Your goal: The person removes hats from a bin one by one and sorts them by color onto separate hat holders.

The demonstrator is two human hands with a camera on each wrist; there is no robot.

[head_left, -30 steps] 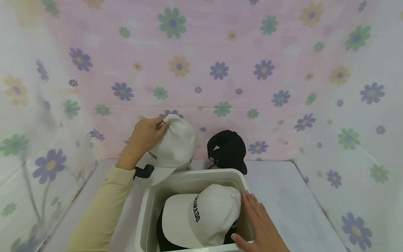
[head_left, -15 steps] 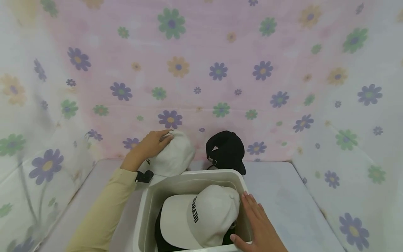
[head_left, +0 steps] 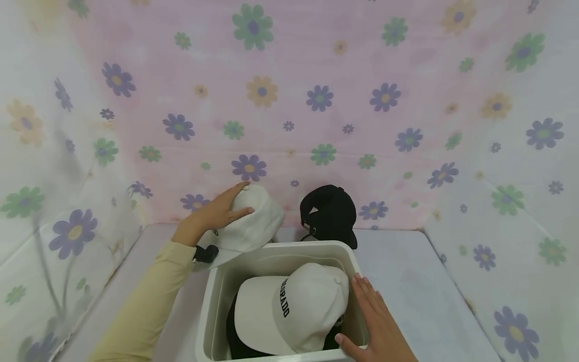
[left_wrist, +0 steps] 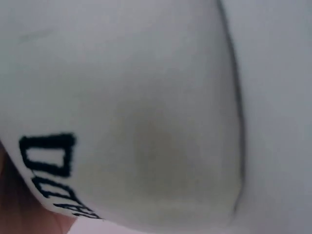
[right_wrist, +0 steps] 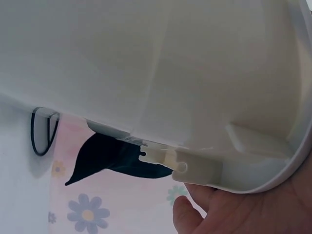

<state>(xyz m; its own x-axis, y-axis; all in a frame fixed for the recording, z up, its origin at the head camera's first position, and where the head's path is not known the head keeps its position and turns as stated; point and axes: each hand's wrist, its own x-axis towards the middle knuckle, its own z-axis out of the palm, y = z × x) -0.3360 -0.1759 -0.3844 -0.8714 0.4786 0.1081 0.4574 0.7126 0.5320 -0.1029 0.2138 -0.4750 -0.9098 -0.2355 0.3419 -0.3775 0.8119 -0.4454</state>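
A white cap [head_left: 257, 218] with dark lettering sits behind the back left corner of a white plastic tub [head_left: 210, 311]. My left hand [head_left: 216, 210] rests on its crown, fingers and thumb spread apart. In the left wrist view the cap's cloth and letters [left_wrist: 48, 153] fill most of the picture. Inside the tub another white cap [head_left: 312, 306], marked "COLORADO" in part, lies on something black [head_left: 235, 337]. My right hand [head_left: 377, 322] rests at the tub's right rim with fairly straight fingers. Its fingertips are partly hidden below the rim in the right wrist view.
Behind the tub, a black cap [head_left: 329, 213] with a rear strap buckle stands near the backdrop. Flower-patterned cloth [head_left: 289, 75] surrounds the white table [head_left: 402, 281]. A black wire loop [right_wrist: 44, 131] shows beyond the tub in the right wrist view.
My left hand has lowered the white cap behind the tub. Its fingers have gone from pinching the crown to lying spread over it. My right hand has stayed at the rim.
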